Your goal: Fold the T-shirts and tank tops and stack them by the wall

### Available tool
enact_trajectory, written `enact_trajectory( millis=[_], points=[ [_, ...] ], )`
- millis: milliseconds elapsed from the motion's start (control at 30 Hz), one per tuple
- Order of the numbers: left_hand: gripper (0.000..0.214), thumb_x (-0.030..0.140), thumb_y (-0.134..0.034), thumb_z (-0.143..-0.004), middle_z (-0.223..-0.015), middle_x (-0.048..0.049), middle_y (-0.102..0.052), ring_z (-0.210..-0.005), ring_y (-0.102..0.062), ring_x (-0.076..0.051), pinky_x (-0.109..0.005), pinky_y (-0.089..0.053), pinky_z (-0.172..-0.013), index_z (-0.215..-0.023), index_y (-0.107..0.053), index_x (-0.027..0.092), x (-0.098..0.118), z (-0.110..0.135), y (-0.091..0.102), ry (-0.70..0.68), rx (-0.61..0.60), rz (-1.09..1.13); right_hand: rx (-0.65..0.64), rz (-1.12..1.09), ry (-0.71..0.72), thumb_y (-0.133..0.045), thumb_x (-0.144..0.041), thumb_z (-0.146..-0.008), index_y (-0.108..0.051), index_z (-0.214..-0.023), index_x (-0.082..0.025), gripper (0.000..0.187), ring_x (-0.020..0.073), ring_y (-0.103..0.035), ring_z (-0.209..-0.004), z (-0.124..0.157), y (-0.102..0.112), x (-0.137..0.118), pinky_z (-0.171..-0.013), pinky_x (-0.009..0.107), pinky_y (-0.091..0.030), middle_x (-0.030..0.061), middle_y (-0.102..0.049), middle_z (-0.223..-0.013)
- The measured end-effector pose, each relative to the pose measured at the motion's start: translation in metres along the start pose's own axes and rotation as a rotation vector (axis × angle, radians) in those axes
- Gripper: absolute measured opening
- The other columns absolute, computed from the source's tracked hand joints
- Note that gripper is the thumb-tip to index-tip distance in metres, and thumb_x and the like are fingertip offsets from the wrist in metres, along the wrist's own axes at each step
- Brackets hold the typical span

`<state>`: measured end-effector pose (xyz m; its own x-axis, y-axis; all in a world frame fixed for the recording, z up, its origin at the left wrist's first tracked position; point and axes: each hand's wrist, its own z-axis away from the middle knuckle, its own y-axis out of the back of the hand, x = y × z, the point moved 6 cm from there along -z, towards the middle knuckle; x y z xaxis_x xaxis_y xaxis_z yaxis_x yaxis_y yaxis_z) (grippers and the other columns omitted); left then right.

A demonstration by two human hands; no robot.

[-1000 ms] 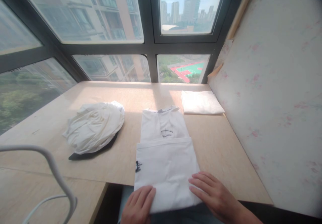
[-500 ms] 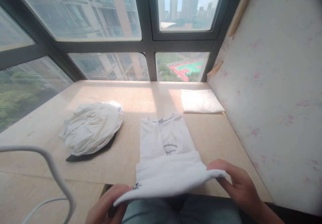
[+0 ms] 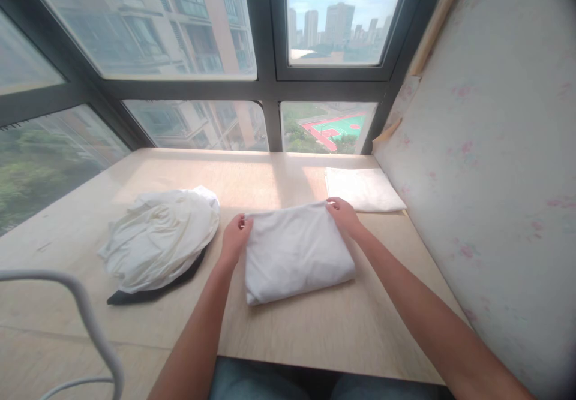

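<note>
A folded white shirt (image 3: 294, 250) lies flat in the middle of the tabletop (image 3: 360, 322). The left hand (image 3: 234, 236) has its grip closed on the shirt's far left corner, and the right hand (image 3: 342, 213) pinches its far right corner. A crumpled white garment pile (image 3: 162, 235) sits to the left. A folded white cloth (image 3: 362, 189) lies just beyond the right hand.

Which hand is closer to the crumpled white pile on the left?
Left. The left hand sits just right of the crumpled pile; the right hand is across the folded shirt.
</note>
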<state>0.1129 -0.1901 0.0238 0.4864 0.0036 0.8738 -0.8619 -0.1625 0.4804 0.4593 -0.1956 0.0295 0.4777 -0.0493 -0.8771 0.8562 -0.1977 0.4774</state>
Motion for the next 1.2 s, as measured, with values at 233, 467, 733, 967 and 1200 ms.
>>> enact_trajectory(
  millis=[233, 467, 733, 967, 1200],
  points=[
    [0.059, 0.036, -0.063, -0.076, -0.101, -0.0074, -0.069, -0.078, -0.065, -0.017, -0.027, -0.050, -0.068, -0.132, -0.055, 0.017, -0.027, -0.009, -0.023, -0.015, -0.105, -0.022, 0.005, 0.043, -0.005, -0.057, -0.012, -0.075, -0.061, -0.123, -0.017, 0.048, 0.0149, -0.066, -0.074, 0.003, -0.025, 0.038, -0.073, 0.032, -0.055, 0.0078, -0.071, -0.104],
    [0.054, 0.033, -0.052, -0.086, -0.107, -0.0109, -0.068, -0.080, -0.067, -0.018, -0.033, -0.054, -0.077, -0.137, -0.049, 0.015, -0.021, -0.015, -0.023, -0.064, -0.040, -0.089, 0.075, 0.103, 0.101, -0.047, -0.018, -0.084, -0.060, -0.125, -0.016, 0.043, 0.0198, -0.066, -0.094, 0.003, -0.019, 0.031, -0.084, 0.037, -0.057, 0.0129, -0.066, -0.119],
    [0.053, 0.035, -0.053, -0.090, -0.151, -0.0182, -0.045, -0.141, -0.037, -0.038, -0.058, -0.027, -0.114, -0.140, -0.052, 0.016, 0.041, 0.059, -0.046, -0.383, -0.092, -0.571, -0.057, 0.548, 0.444, -0.048, -0.027, -0.094, -0.055, -0.138, -0.016, 0.045, 0.0325, -0.032, -0.144, 0.066, -0.057, -0.017, -0.117, 0.055, -0.027, 0.0148, -0.041, -0.154],
    [0.062, 0.052, -0.041, -0.096, -0.162, -0.0090, -0.028, -0.149, -0.025, -0.035, -0.059, -0.017, -0.119, -0.151, -0.039, 0.025, 0.017, 0.098, -0.088, -0.409, -0.242, -0.914, -0.262, 0.839, 0.339, -0.041, -0.049, -0.099, -0.042, -0.151, -0.020, 0.060, 0.0312, -0.018, -0.150, 0.088, -0.088, 0.003, -0.120, 0.055, -0.013, 0.0083, -0.025, -0.163],
    [0.062, 0.050, -0.039, -0.097, -0.162, -0.0102, -0.027, -0.149, -0.024, -0.036, -0.063, -0.021, -0.116, -0.152, -0.039, 0.021, -0.002, 0.090, -0.064, -0.307, -0.216, -0.910, -0.216, 0.831, 0.185, -0.041, -0.050, -0.097, -0.036, -0.153, -0.019, 0.065, 0.0292, -0.018, -0.151, 0.082, -0.065, 0.028, -0.120, 0.053, -0.014, 0.0077, -0.022, -0.164]
  ],
)
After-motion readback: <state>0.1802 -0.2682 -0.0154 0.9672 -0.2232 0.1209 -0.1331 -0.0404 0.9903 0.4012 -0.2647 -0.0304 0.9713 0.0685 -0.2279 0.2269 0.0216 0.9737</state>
